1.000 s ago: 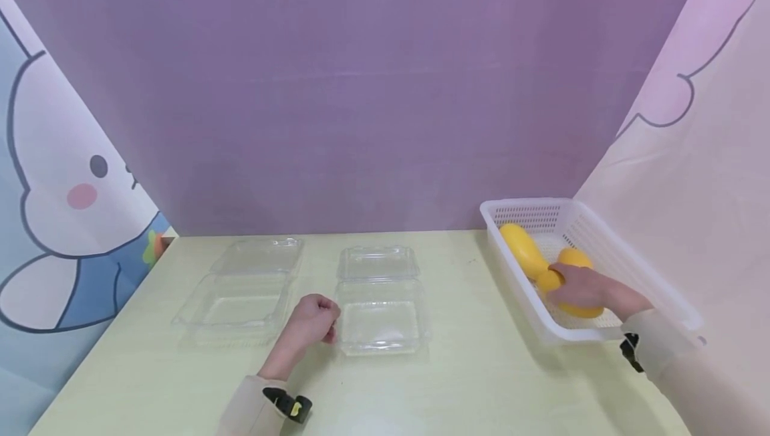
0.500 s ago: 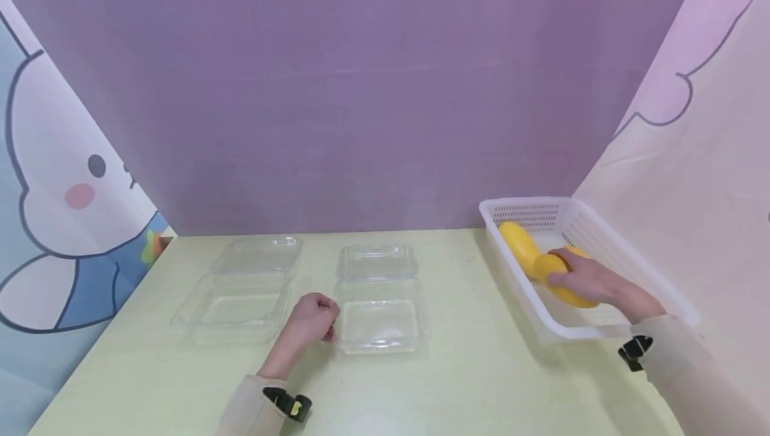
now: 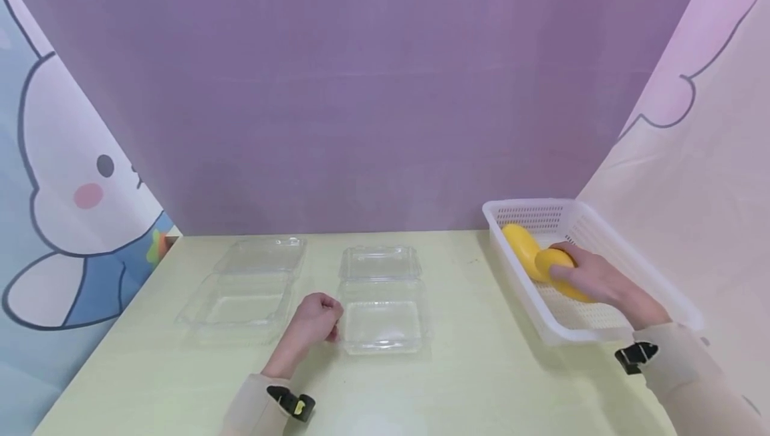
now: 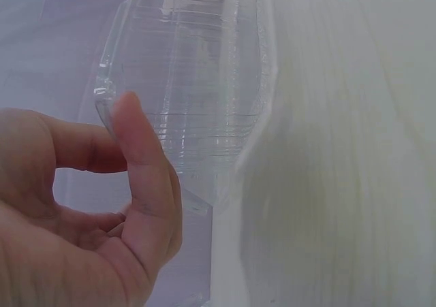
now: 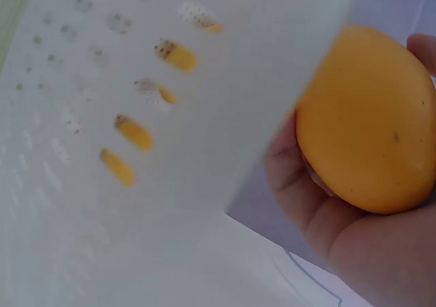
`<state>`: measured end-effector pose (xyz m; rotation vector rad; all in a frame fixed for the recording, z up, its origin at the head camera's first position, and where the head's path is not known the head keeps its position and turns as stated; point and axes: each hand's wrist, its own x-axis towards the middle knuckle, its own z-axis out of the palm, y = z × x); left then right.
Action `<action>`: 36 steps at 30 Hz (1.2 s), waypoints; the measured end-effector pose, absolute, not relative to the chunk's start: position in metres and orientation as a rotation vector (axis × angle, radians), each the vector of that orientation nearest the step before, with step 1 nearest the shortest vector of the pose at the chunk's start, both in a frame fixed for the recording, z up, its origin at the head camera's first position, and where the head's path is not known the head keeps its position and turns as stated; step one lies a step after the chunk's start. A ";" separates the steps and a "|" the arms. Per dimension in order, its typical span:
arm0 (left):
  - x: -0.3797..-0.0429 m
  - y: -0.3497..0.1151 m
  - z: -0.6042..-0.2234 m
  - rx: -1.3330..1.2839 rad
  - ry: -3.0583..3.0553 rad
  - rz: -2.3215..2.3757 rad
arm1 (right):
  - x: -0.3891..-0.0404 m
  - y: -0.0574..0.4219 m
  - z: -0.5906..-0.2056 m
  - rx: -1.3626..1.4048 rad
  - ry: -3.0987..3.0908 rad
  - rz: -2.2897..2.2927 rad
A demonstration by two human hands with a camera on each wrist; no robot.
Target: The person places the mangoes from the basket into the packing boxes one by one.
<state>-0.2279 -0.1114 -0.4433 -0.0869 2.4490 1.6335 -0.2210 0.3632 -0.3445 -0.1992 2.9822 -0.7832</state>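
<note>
My right hand [image 3: 592, 280] grips a yellow mango [image 3: 552, 261] inside the white basket [image 3: 522, 302]. In the right wrist view the held mango [image 5: 368, 123] shows beside the basket wall, with fingers curled round its underside. A second mango [image 3: 521, 246] lies along the basket's left side, close to the held one. More yellow shows below my thumb; I cannot tell whether it belongs to another fruit. My left hand [image 3: 314, 319] pinches the left rim of a clear plastic clamshell box [image 3: 383, 322]. Thumb and forefinger meet at the box edge [image 4: 105, 89] in the left wrist view.
A larger clear clamshell box [image 3: 243, 302] lies opened flat to the left of my left hand. Both boxes have their lids towards the purple back wall [image 3: 385, 122]. The pale table [image 3: 469, 369] spans between the boxes and the basket.
My right hand has closed round the mango and raised it slightly, moving a little up in the head view. The left hand keeps its place at the box rim.
</note>
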 end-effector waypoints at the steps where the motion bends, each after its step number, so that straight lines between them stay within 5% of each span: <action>1: -0.228 -0.111 -0.443 -0.088 2.449 1.635 | -0.221 0.363 -0.344 -0.201 2.988 -0.792; 36: -0.227 -0.107 -0.440 -0.098 2.420 1.686 | -0.216 0.304 -0.324 -0.247 2.989 -0.967</action>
